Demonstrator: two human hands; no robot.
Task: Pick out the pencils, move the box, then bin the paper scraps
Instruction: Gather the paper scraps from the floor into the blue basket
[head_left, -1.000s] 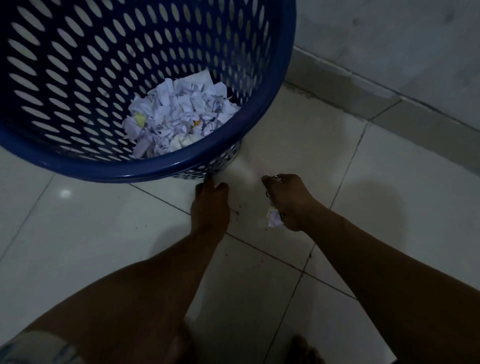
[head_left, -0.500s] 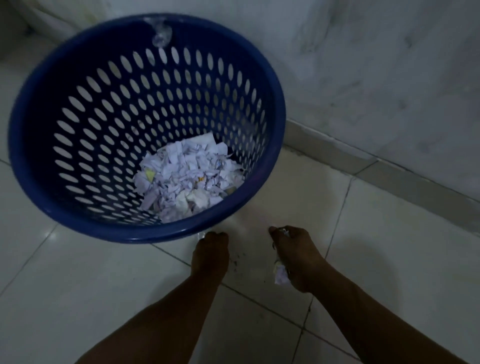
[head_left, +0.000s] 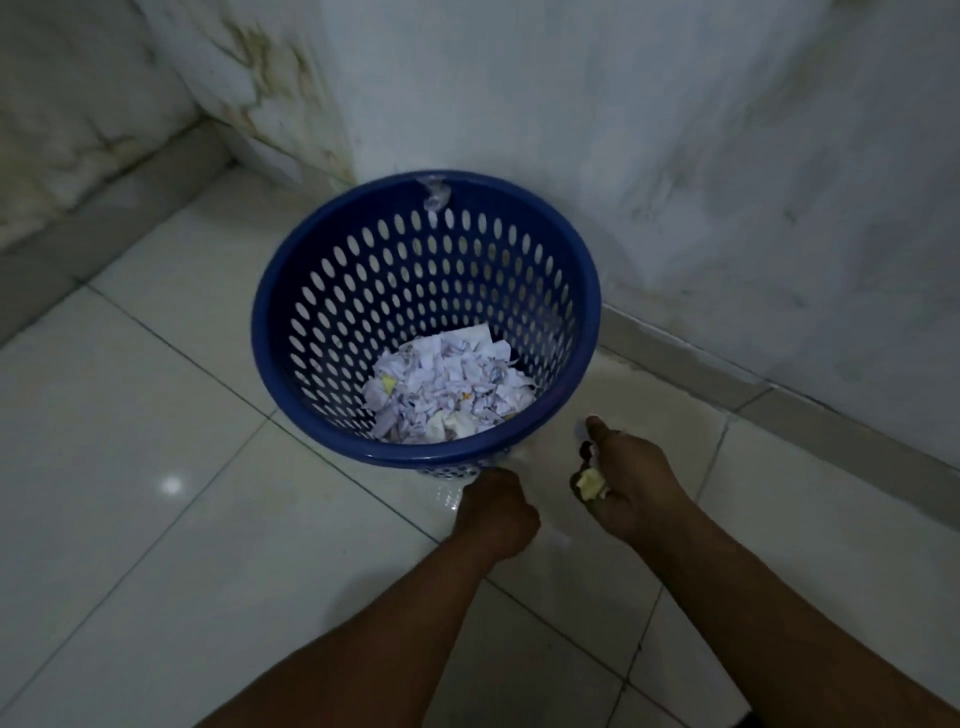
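Observation:
A blue perforated plastic bin (head_left: 311, 291) stands on the tiled floor against the wall. A heap of white paper scraps (head_left: 447, 389) lies in its bottom. My left hand (head_left: 496, 512) is curled into a fist just below the bin's near rim, low by the floor; whether it holds anything is hidden. My right hand (head_left: 626, 480) hovers to the right of the bin, fingers closed on a small crumpled scrap of pale paper (head_left: 592, 486). No pencils or box are in view.
A stained white wall (head_left: 675, 156) and its grey skirting (head_left: 779, 395) run behind and right of the bin. Another wall meets it at a corner on the left. Glossy white floor tiles (head_left: 156, 467) spread left and toward me.
The view has pulled back and up, so the bin looks smaller and farther. Both hands stay low near the bin's base, the right still clutching paper.

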